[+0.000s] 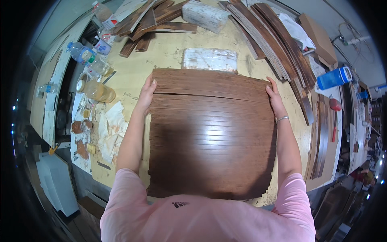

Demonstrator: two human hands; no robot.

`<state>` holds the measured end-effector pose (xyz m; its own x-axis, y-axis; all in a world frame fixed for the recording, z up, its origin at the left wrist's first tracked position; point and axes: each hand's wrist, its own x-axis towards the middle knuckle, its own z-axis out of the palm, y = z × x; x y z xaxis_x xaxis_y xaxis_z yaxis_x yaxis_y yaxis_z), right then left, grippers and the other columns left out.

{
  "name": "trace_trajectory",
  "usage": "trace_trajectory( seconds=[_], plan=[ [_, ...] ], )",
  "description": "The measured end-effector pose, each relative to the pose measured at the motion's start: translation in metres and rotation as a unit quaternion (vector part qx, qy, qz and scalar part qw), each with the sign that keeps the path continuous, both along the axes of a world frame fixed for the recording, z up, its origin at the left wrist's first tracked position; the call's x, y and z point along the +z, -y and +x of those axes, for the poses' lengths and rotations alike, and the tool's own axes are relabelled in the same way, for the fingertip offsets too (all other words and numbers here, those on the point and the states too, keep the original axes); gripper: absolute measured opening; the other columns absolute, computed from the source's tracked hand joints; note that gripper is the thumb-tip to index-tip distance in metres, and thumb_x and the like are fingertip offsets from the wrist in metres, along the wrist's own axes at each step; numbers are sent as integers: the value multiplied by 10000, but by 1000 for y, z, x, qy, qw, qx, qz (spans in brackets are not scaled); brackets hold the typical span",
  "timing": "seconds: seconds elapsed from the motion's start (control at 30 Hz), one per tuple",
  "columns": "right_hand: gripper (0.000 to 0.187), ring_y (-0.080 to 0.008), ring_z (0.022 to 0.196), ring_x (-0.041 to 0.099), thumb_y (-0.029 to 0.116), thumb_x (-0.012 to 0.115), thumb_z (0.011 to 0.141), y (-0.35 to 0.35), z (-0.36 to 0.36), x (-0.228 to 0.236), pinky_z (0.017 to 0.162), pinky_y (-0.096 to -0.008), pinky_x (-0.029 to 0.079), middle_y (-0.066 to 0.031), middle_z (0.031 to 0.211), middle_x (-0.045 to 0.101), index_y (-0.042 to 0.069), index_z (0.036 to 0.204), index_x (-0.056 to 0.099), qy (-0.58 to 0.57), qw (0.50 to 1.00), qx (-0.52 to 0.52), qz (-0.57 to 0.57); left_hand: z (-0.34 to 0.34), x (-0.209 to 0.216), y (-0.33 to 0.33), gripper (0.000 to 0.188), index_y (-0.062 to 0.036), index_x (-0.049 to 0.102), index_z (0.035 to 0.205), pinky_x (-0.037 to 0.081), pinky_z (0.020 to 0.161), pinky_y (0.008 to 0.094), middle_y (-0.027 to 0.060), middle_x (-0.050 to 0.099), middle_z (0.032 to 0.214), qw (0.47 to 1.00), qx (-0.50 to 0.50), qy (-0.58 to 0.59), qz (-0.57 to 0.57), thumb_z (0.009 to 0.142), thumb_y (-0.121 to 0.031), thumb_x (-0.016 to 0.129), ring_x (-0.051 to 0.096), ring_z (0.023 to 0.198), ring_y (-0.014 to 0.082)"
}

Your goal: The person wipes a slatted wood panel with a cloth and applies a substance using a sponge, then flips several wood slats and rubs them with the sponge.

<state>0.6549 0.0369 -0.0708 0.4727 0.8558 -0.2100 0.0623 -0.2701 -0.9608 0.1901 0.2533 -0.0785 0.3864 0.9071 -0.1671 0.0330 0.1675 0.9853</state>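
Observation:
Brown wooden planks (213,149) lie side by side on the worktable in front of me, long edges running left to right, like one wide panel. Their glossy faces catch a bright reflection. A dark gap separates the far planks (209,84) from the nearer ones. My left hand (149,88) grips the left ends of the far planks, thumb on top. At the right ends my right hand (275,93) grips the same far planks, thumb likewise on top. The fingers under or behind the edges are hidden. Just past the far edge sits a white wrapped block (210,59).
Loose planks (157,18) pile up at the far left, and more long planks (274,36) lie far right. Another wrapped block (205,15) is at the back. Bottles, a jar (96,91) and rags (111,131) line the left; a blue bottle (333,78) and red-handled hammer (335,109) the right.

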Motion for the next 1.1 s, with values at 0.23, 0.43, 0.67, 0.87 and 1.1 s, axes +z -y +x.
trace_trajectory(
  seconds=[0.23,0.43,0.67,0.87,1.1],
  plan=[
    [686,-224,1549,215,518,376,1080,15,6,0,1248,-327,147,-120,1681,247,134,1634,248,0,1000,5,25,-16,-1,5,648,-2,231,1605,254,1229,362,144,316,1646,1000,-11,4,5,1101,-354,440,311,1508,246],
    [824,-234,1568,168,647,292,1051,99,-18,5,1265,-356,133,-119,1699,192,64,1628,221,-157,986,33,36,-65,-6,79,704,-11,156,1625,179,1260,369,117,195,1697,997,-8,60,-43,1105,-420,394,204,1558,242],
    [778,-249,1572,130,617,289,1069,104,-44,11,1269,-370,102,-111,1696,198,74,1625,243,-139,990,-5,21,-46,-8,75,640,-20,206,1620,186,1252,347,107,239,1682,1000,-21,8,-11,1117,-376,379,241,1537,221],
    [768,-248,1561,165,592,332,1073,98,-46,1,1265,-363,132,-126,1686,218,56,1618,251,-95,995,-4,27,-48,-13,61,641,-18,215,1618,177,1250,335,111,250,1681,999,-37,-13,-7,1115,-373,394,226,1545,217],
    [760,-229,1572,144,580,208,1088,161,-40,6,1271,-361,109,-89,1708,168,47,1630,189,-140,989,26,29,-92,2,113,677,6,123,1623,116,1268,359,138,123,1712,994,-40,63,-75,1121,-393,342,124,1580,238]
  ],
)
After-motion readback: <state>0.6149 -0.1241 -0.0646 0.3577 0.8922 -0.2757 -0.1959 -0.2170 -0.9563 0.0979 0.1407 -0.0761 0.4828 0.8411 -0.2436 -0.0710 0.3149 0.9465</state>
